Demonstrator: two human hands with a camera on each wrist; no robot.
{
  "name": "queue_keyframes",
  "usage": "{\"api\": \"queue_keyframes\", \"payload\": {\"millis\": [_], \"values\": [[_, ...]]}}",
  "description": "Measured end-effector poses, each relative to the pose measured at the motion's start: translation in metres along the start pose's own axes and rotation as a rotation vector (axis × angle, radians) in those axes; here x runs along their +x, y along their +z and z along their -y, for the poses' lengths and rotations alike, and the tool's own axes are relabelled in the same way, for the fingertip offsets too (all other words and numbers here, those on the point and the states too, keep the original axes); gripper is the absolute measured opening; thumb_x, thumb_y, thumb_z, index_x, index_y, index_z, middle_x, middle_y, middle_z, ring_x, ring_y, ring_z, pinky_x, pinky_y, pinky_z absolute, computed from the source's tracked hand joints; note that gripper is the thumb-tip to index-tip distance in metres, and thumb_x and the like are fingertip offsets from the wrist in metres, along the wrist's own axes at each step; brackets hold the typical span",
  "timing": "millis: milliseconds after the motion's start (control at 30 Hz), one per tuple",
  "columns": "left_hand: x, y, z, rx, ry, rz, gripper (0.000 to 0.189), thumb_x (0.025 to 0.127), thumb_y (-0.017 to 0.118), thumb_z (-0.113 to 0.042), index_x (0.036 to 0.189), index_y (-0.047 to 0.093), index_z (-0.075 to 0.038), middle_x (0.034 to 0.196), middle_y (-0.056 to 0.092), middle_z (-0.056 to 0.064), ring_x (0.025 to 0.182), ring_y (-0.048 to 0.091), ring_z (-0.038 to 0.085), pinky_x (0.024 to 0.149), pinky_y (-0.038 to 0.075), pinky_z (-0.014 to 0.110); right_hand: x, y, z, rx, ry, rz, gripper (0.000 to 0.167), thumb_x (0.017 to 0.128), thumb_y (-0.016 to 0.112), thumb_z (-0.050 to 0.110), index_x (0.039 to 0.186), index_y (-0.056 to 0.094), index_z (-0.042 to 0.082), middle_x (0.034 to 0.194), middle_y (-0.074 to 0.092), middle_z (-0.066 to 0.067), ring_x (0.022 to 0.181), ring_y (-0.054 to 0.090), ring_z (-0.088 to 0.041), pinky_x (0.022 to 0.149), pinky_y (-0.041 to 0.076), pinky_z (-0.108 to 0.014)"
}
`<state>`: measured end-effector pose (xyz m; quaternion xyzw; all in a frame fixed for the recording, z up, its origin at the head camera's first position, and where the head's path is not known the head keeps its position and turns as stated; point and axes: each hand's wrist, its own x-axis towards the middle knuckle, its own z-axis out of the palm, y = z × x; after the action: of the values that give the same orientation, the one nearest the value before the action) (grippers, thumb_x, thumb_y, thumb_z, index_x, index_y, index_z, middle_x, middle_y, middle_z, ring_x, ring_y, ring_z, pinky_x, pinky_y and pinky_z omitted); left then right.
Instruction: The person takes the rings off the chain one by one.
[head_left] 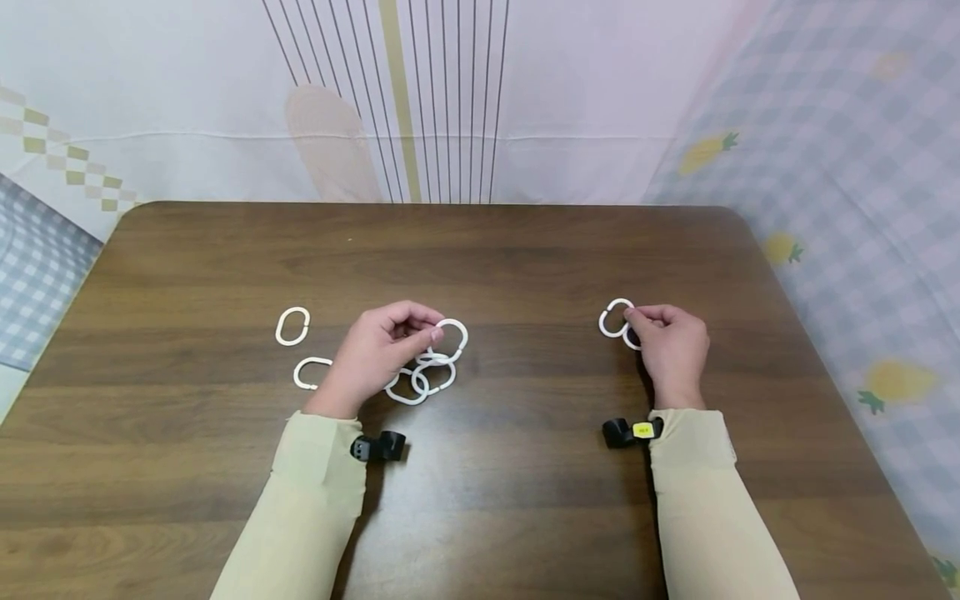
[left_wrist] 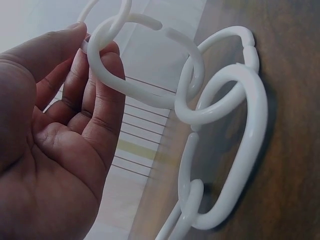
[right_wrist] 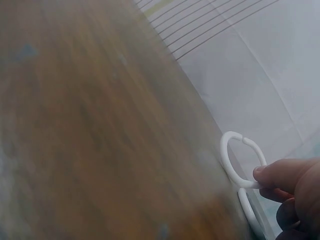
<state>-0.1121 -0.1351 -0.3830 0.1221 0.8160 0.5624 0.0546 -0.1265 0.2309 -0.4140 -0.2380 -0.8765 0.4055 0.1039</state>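
My left hand (head_left: 369,357) pinches a white plastic C-shaped link (head_left: 465,337) between thumb and fingertips, at the upper end of a chain. More joined white links (left_wrist: 259,135) hang down from it to the table in the left wrist view. Over on the right, my right hand (head_left: 675,354) pinches a white link (head_left: 602,322) with thumb and index finger. A second white link (right_wrist: 246,206) shows just below that one, partly hidden by the fingers in the head view. Each link has a small gap in its side.
Left of the left hand, a loose white link (head_left: 279,327) lies on the brown wooden table (head_left: 517,517). Nearer me is another link (head_left: 296,373), partly covered by the left hand. A patterned cloth (head_left: 570,100) hangs behind the table, and a checked cloth (head_left: 847,275) hangs along its right side.
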Motion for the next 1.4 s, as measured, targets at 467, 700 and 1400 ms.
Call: {"api": "queue_keyframes", "payload": {"millis": [467,700,1400], "values": [[-0.001,0.0,0.0,0.001,-0.007,0.009,0.017,0.093,0.073,-0.013,0.109,0.073,-0.006,0.093,0.072,0.004,0.081,0.065,0.019,0.069,0.053,0.025,0.004,-0.007,0.0,-0.078,0.041,0.033,0.04,0.092,0.069,0.046,0.107,0.078,0.009,0.087,0.071,-0.004,0.075,0.058,-0.014,0.068,0.043,-0.028],[-0.001,-0.001,-0.001,0.005,-0.009,0.004,0.019,0.093,0.073,-0.012,0.11,0.073,-0.004,0.093,0.072,0.004,0.08,0.065,0.017,0.068,0.053,0.024,0.005,-0.006,-0.002,-0.094,0.018,0.013,0.04,0.093,0.068,0.046,0.108,0.078,0.01,0.091,0.073,-0.007,0.078,0.058,-0.015,0.068,0.042,-0.027],[0.003,0.005,-0.005,-0.036,-0.021,-0.002,0.015,0.094,0.073,-0.014,0.107,0.073,-0.008,0.091,0.071,0.009,0.07,0.062,0.019,0.063,0.053,0.028,-0.005,-0.008,0.01,0.035,-0.076,-0.01,0.031,0.09,0.073,0.035,0.098,0.079,0.006,0.066,0.061,0.013,0.069,0.054,-0.008,0.062,0.043,-0.021]]}}
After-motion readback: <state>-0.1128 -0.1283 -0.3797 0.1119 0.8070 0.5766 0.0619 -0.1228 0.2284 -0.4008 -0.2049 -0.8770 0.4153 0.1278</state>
